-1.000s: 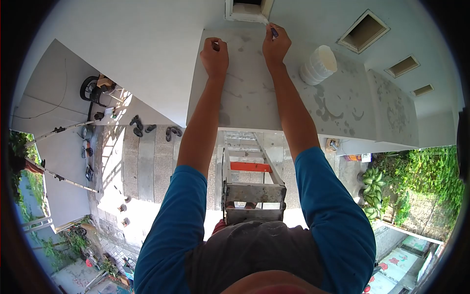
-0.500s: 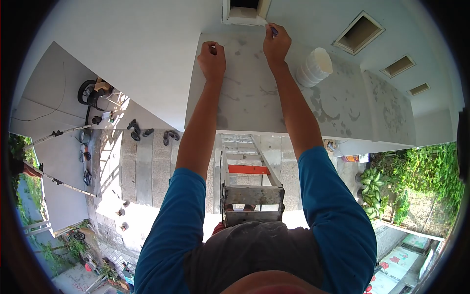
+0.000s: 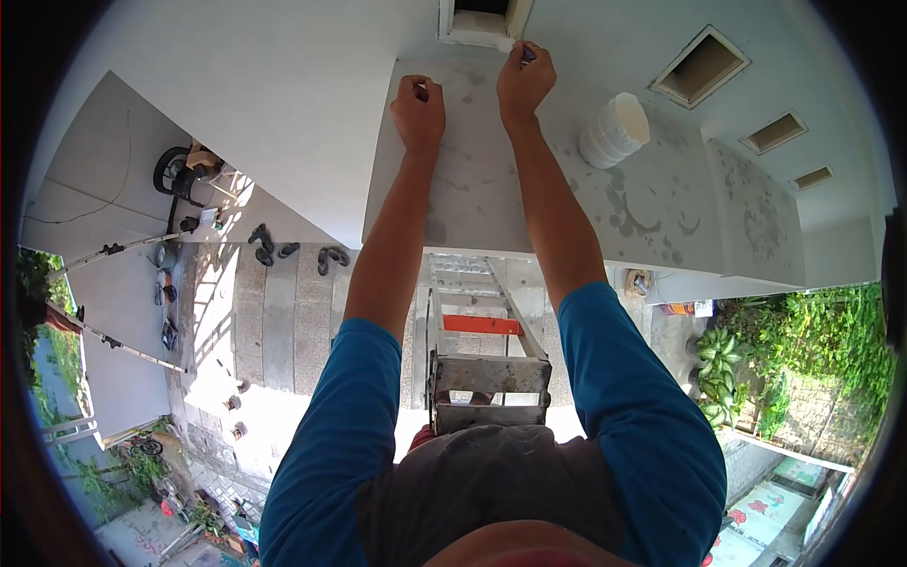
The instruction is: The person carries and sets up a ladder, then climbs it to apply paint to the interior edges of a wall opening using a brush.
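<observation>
Both my arms reach up over a grey-stained concrete ledge (image 3: 472, 189). My right hand (image 3: 526, 83) is closed around a small dark-handled tool (image 3: 529, 57), whose kind I cannot make out. It is at the lower right corner of a white-edged square opening (image 3: 477, 40) in the wall. My left hand (image 3: 419, 115) is held above the ledge, left of the opening, with its fingers curled together; whether anything is inside them is hidden. A white plastic tub (image 3: 615, 130) stands on the ledge to the right of my right hand.
More framed openings, the nearest a larger one (image 3: 700, 66), line the wall to the right. Below me is a stepladder (image 3: 489, 373) with a red crosspiece. Sandals (image 3: 263, 248) lie on the paving far below. Green plants (image 3: 822, 331) grow at the right.
My right hand has shifted slightly left and closer to my left hand, still by the opening's corner. My left hand stays curled. The whole view has moved a little.
</observation>
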A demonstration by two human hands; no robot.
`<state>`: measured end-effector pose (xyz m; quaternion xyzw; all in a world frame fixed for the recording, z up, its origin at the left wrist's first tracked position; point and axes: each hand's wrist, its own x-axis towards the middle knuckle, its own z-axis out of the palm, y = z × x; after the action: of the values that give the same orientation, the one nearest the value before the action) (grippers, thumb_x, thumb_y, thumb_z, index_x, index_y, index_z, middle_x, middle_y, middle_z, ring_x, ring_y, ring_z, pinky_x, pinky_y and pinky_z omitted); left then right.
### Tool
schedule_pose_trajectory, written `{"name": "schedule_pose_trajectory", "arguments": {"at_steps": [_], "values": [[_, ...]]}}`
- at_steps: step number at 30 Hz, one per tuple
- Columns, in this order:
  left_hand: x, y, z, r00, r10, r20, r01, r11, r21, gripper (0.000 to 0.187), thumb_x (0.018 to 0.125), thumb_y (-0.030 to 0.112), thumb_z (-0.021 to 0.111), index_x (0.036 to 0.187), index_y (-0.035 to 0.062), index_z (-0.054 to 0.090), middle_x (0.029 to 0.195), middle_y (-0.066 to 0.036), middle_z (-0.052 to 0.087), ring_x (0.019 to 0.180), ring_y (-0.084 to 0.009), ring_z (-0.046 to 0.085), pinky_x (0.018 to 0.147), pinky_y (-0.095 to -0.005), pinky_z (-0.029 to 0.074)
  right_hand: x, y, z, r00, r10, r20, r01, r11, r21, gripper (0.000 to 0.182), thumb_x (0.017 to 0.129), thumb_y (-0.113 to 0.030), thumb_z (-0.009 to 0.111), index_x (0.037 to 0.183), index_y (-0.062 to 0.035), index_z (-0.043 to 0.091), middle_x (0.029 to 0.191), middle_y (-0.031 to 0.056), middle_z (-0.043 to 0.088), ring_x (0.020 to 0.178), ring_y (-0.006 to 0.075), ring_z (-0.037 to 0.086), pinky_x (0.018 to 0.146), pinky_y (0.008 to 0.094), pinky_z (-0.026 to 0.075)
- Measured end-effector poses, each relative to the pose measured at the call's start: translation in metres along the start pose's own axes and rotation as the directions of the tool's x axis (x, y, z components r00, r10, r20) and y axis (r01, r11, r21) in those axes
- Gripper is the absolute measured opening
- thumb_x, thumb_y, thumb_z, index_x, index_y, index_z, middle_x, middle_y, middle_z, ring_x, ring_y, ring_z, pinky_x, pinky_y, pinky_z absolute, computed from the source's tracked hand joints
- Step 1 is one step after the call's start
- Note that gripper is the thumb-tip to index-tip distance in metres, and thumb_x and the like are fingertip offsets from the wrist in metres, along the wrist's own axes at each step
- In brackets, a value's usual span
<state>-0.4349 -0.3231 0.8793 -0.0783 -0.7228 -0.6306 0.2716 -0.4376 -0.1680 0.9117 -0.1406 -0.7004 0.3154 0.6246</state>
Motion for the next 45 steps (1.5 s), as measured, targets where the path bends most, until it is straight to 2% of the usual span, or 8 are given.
{"name": "schedule_pose_trajectory", "arguments": {"at_steps": [6, 15, 23, 25, 29, 36, 40, 45], "values": [[0.0, -0.001, 0.001, 0.998, 0.063, -0.025, -0.063, 0.998, 0.01, 0.01, 0.087, 0.011, 0.067, 0.09, 0.0019, 0.065, 0.066, -0.01, 0.067, 0.057, -0.0228, 0.065, 0.058, -0.0351, 0.051, -0.008, -0.021, 0.015, 0.983, -0.065, 0.171, 0.022, 0.97, 0.242, 0.016, 0.09, -0.012, 0.073, 0.092, 0.0032, 0.072, 0.084, 0.019, 0.072, 0.074, 0.0312, 0.072, 0.066, 0.0373, 0.056], [-0.001, 0.002, 0.0, 1.0, 0.019, -0.002, -0.019, 1.0, -0.007, 0.01, 0.087, 0.012, 0.067, 0.091, 0.0021, 0.065, 0.067, -0.01, 0.067, 0.059, -0.0227, 0.066, 0.06, -0.0349, 0.052, 0.01, 0.024, -0.019, 0.966, -0.104, 0.237, 0.084, 0.992, 0.092, 0.017, 0.091, -0.015, 0.074, 0.096, 0.0009, 0.074, 0.088, 0.016, 0.074, 0.078, 0.0248, 0.073, 0.069, 0.0318, 0.056], [0.0, 0.0, 0.001, 1.0, -0.017, 0.009, 0.017, 1.0, 0.001, 0.009, 0.087, 0.011, 0.067, 0.091, 0.0028, 0.065, 0.067, -0.009, 0.067, 0.058, -0.0214, 0.065, 0.058, -0.034, 0.051, 0.087, -0.016, -0.044, 0.855, -0.495, 0.156, 0.483, 0.868, 0.11, 0.016, 0.086, -0.01, 0.076, 0.1, -0.0028, 0.072, 0.099, 0.0125, 0.073, 0.087, 0.0305, 0.071, 0.075, 0.0371, 0.059], [0.0, 0.0, 0.001, 1.0, -0.019, 0.005, 0.019, 1.0, -0.005, 0.01, 0.087, 0.012, 0.067, 0.091, 0.0025, 0.067, 0.067, -0.008, 0.066, 0.059, -0.0193, 0.064, 0.059, -0.0336, 0.051, 0.105, -0.043, -0.053, 0.821, -0.55, 0.149, 0.531, 0.834, 0.151, 0.022, 0.088, 0.006, 0.069, 0.109, 0.0017, 0.069, 0.105, 0.0172, 0.069, 0.097, 0.0344, 0.069, 0.082, 0.0382, 0.058], [0.0, -0.002, 0.002, 1.0, 0.02, -0.008, -0.02, 1.0, -0.006, 0.01, 0.087, 0.011, 0.066, 0.091, 0.0027, 0.065, 0.067, -0.009, 0.066, 0.057, -0.0217, 0.064, 0.058, -0.0344, 0.051, 0.103, -0.022, -0.052, 0.678, -0.685, 0.266, 0.709, 0.705, 0.006, 0.017, 0.086, -0.011, 0.076, 0.101, -0.0059, 0.072, 0.106, 0.0088, 0.072, 0.098, 0.0277, 0.07, 0.077, 0.0368, 0.06], [0.0, -0.003, 0.002, 1.0, 0.006, -0.001, -0.006, 1.0, 0.008, 0.01, 0.088, 0.012, 0.067, 0.091, 0.0025, 0.065, 0.067, -0.009, 0.066, 0.058, -0.023, 0.064, 0.058, -0.0352, 0.051, 0.047, 0.019, -0.062, 0.608, -0.393, 0.69, 0.545, 0.838, -0.003, 0.018, 0.089, -0.017, 0.074, 0.104, -0.0087, 0.073, 0.107, 0.0062, 0.071, 0.102, 0.0253, 0.068, 0.086, 0.0372, 0.058], [0.001, 0.0, 0.002, 1.0, -0.008, -0.017, 0.008, 1.0, -0.009, 0.01, 0.086, 0.012, 0.067, 0.089, 0.0023, 0.068, 0.064, -0.006, 0.063, 0.056, -0.017, 0.059, 0.058, -0.0336, 0.049, 0.09, 0.0, -0.047, 0.645, -0.304, 0.701, 0.457, 0.889, -0.034, 0.018, 0.089, -0.017, 0.074, 0.104, -0.0083, 0.073, 0.105, 0.0072, 0.071, 0.102, 0.0257, 0.068, 0.087, 0.037, 0.057], [0.0, 0.0, 0.002, 1.0, -0.011, -0.025, 0.011, 1.0, -0.025, 0.01, 0.086, 0.012, 0.067, 0.089, 0.0022, 0.068, 0.063, -0.006, 0.062, 0.056, -0.0171, 0.059, 0.057, -0.0331, 0.048, 0.151, -0.061, -0.055, 0.731, -0.584, 0.354, 0.61, 0.791, 0.045, 0.019, 0.09, -0.003, 0.069, 0.109, 0.0014, 0.069, 0.105, 0.0173, 0.069, 0.096, 0.0367, 0.067, 0.081, 0.0421, 0.056]]}}
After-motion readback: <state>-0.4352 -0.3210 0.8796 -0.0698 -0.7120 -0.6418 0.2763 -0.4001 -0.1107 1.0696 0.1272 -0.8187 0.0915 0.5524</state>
